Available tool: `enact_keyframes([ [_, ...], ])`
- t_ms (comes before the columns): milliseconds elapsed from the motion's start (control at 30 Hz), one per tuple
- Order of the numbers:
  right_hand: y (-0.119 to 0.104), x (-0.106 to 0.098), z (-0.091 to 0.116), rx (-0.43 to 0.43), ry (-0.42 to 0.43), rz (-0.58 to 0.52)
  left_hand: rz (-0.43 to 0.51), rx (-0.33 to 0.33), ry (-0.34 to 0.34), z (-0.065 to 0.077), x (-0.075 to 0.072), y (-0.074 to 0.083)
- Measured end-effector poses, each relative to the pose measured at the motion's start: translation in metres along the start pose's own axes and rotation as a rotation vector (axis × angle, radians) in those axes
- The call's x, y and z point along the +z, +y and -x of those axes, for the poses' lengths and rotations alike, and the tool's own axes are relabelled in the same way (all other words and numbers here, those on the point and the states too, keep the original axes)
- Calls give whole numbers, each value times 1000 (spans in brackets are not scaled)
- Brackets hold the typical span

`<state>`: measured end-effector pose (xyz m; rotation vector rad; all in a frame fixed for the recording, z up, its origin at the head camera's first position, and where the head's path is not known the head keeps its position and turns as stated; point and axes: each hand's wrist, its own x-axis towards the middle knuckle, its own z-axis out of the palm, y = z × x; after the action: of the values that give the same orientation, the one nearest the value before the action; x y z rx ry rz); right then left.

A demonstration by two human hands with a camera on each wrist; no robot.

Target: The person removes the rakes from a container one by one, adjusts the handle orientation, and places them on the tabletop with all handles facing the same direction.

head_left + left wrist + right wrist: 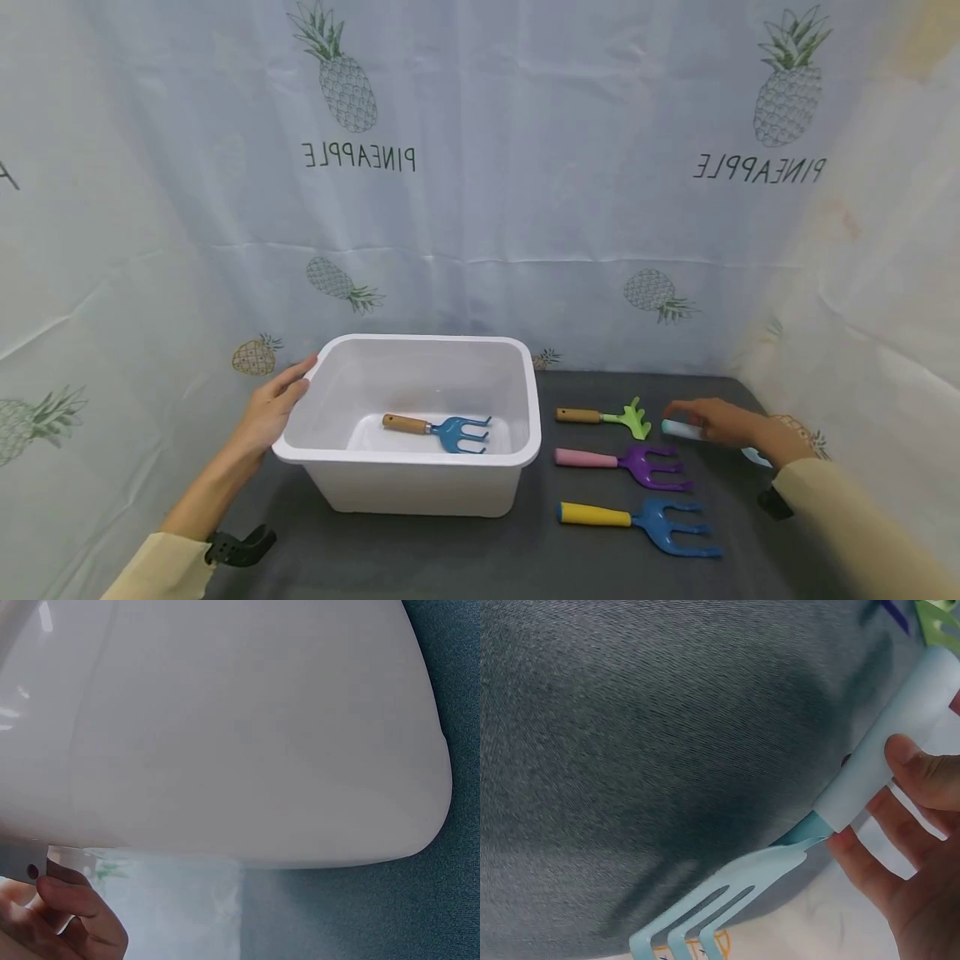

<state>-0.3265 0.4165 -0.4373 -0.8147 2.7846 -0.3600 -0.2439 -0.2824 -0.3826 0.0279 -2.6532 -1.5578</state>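
My left hand [272, 414] grips the left rim of a white plastic basin [420, 483], with the fingers curled at its edge in the left wrist view. A hand rake with a wooden handle [407, 424] and blue tines lies inside the basin. At the right, my right hand [723, 423] holds a light blue hand rake [889, 739] by its handle, thumb on one side and fingers on the other. Its tines [720, 889] point away from the basin, and the tool casts a shadow on the dark table.
Between the basin and my right hand lie a green rake [632, 418] with a wooden handle, a purple fork [648, 467] with a pink handle, and a blue fork [667, 527] with a yellow handle. Pineapple-print cloth [480, 208] hangs behind the dark table [420, 558] and at both sides.
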Motion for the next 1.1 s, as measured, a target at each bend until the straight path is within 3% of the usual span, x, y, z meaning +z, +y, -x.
enact_keyframes([
  [633,6,18,0,18,13,56,-15,0,-3,-6,-1,0],
  [867,4,10,-6,29,-7,11,-12,5,-9,-2,-1,-2],
  [1100,-2,-6,-6,-4,53,-2,1,3,-6,0,0,-1],
])
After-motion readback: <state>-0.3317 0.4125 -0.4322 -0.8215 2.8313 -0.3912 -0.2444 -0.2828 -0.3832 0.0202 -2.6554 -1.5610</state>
